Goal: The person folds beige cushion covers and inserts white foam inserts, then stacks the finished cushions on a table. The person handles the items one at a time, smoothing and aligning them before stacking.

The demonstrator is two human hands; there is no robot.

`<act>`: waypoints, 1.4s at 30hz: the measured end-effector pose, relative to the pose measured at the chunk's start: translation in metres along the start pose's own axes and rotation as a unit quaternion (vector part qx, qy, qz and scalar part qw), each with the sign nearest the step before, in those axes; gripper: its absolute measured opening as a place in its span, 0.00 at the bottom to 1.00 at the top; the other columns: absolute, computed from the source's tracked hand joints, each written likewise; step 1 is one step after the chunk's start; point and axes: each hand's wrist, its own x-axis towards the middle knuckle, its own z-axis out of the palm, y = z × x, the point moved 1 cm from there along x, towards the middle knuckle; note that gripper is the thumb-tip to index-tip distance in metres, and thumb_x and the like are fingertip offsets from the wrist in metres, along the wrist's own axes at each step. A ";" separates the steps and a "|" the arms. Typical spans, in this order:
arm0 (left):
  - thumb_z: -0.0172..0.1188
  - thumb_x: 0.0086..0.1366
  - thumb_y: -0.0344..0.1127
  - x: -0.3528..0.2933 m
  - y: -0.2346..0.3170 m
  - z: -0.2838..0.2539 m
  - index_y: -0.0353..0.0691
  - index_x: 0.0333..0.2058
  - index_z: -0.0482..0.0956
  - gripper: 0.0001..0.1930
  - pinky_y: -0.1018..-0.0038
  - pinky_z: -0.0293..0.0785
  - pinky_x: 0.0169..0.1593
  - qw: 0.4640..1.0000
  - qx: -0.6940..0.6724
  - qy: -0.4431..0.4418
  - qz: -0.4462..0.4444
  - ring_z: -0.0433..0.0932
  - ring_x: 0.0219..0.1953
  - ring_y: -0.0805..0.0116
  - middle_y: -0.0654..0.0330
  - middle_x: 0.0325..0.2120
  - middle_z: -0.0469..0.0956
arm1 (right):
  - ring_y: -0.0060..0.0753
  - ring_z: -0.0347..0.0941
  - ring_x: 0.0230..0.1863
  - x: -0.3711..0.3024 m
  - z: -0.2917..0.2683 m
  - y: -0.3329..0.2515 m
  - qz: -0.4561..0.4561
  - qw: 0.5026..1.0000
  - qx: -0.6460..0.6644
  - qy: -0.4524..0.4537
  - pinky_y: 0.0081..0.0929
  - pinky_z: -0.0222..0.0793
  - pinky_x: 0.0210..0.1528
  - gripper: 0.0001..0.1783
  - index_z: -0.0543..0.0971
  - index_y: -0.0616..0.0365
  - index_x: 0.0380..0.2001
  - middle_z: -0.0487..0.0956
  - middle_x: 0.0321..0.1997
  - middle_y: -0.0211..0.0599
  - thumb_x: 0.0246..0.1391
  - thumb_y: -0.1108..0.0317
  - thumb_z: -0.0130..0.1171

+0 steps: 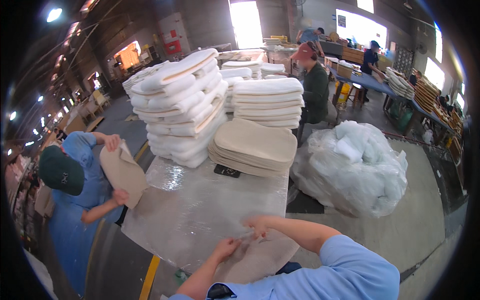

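Note:
At the near edge of the plastic-covered table lies a beige fabric cover, partly hidden by my arms. My left hand pinches the cover's far edge, fingers closed. Just right of it, my right hand is over the same edge; motion smears its fingers, so their grip is unclear. Farther back on the table stands a stack of similar beige covers. A small black flat item lies by its front left corner.
Tall stacks of folded white padding and a lower white stack stand behind. A large clear plastic bag of white filling sits right of the table. At left, a co-worker holds a beige cover. Other people work farther back.

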 end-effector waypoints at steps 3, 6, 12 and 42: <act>0.59 0.69 0.61 -0.011 0.002 -0.003 0.37 0.42 0.84 0.28 0.58 0.76 0.44 0.996 0.018 -0.061 -0.065 0.84 0.39 0.51 0.46 0.35 0.85 | 0.51 0.84 0.39 0.016 0.013 0.023 0.069 0.989 -0.026 -0.125 0.46 0.77 0.44 0.20 0.85 0.54 0.48 0.87 0.40 0.46 0.54 0.57 0.71; 0.58 0.70 0.62 -0.028 -0.013 0.013 0.39 0.43 0.83 0.27 0.54 0.76 0.44 0.995 0.080 0.046 -0.044 0.84 0.41 0.45 0.44 0.36 0.84 | 0.57 0.82 0.43 0.011 0.038 0.028 -0.039 0.997 -0.028 0.060 0.49 0.75 0.47 0.18 0.84 0.52 0.45 0.86 0.41 0.50 0.55 0.55 0.68; 0.52 0.74 0.56 -0.051 -0.027 0.041 0.45 0.49 0.79 0.21 0.46 0.76 0.46 0.990 0.108 0.093 -0.015 0.82 0.44 0.35 0.43 0.39 0.84 | 0.56 0.82 0.45 -0.013 0.081 0.034 0.007 0.988 0.070 0.139 0.48 0.75 0.47 0.16 0.82 0.51 0.44 0.85 0.41 0.48 0.62 0.53 0.63; 0.48 0.76 0.51 -0.143 -0.041 0.027 0.38 0.73 0.65 0.33 0.55 0.51 0.78 0.973 0.192 -0.087 0.099 0.60 0.76 0.50 0.48 0.74 0.63 | 0.45 0.48 0.84 -0.087 0.054 -0.019 -0.132 0.953 -0.151 -0.225 0.55 0.41 0.82 0.39 0.57 0.49 0.80 0.53 0.85 0.39 0.75 0.41 0.40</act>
